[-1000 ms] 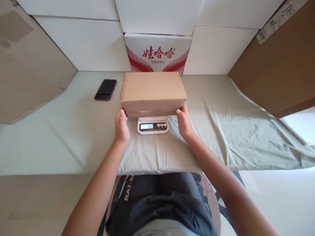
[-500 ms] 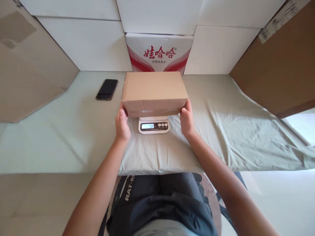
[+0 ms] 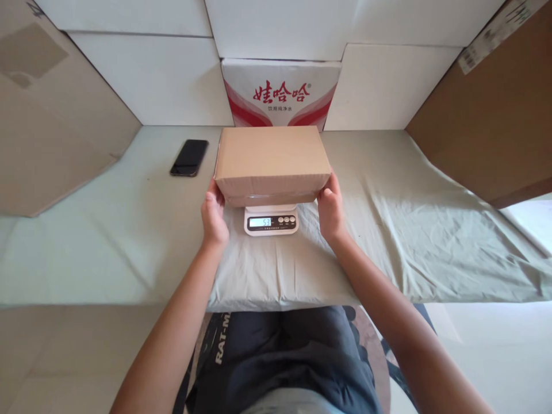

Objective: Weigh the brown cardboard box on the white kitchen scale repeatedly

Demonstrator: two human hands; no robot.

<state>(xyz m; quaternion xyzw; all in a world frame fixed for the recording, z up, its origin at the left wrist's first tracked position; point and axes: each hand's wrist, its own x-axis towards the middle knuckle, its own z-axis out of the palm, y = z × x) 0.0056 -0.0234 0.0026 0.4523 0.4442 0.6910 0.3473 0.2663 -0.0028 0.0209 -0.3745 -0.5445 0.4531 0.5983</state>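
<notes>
Holding brown box (image 3: 272, 154), left hand (image 3: 214, 221) at 8 o'clock, right hand (image 3: 331, 215) at 4, over white scale (image 3: 271, 222) at 6. Curling fingers (image 3: 219, 197) round low sides; cannot tell if spread or together. Showing 53, down from 58: likely pressing less on scale.

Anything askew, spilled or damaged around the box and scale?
The pale green cloth is rumpled at right, creased more than at left. No spill or damage shows; the cardboard box, held by the left hand and right hand, overhangs the digital scale.
</notes>
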